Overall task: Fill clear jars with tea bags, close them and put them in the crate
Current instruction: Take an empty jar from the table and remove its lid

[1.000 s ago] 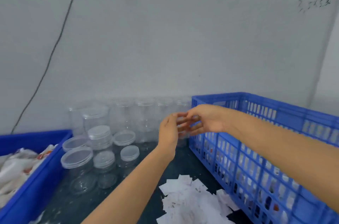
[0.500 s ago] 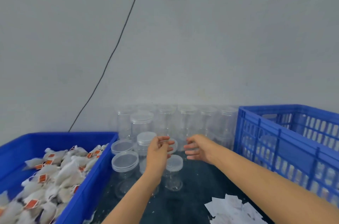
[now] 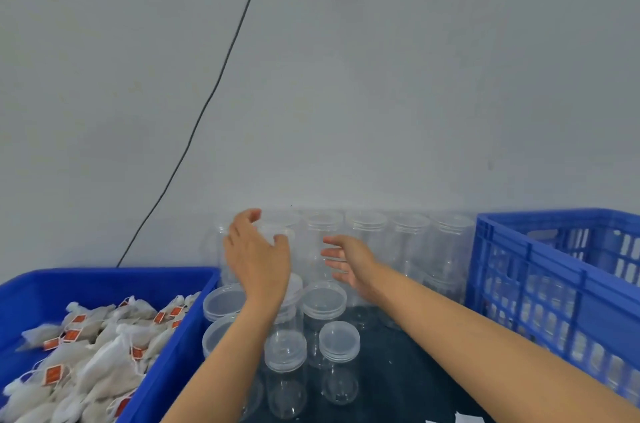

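Note:
Several clear jars with clear lids stand on the dark table against the wall, tall ones (image 3: 367, 239) in the back row and smaller lidded ones (image 3: 338, 360) in front. My left hand (image 3: 256, 253) reaches over the back-left jars, fingers spread and holding nothing. My right hand (image 3: 346, 260) is open beside it, palm turned left toward a tall jar (image 3: 320, 242), not gripping it. A blue bin (image 3: 104, 280) at the left holds several white tea bags (image 3: 100, 353) with orange tags. The blue slatted crate (image 3: 540, 280) stands at the right.
A black cable (image 3: 214, 90) runs down the grey wall behind the bin. White paper scraps (image 3: 464, 418) lie at the table's near edge. The jars fill the gap between bin and crate.
The view has swung left, from the crate to the jars and the tea bag bin. Both hands have moved apart and farther back, up to the tall jars at the wall.

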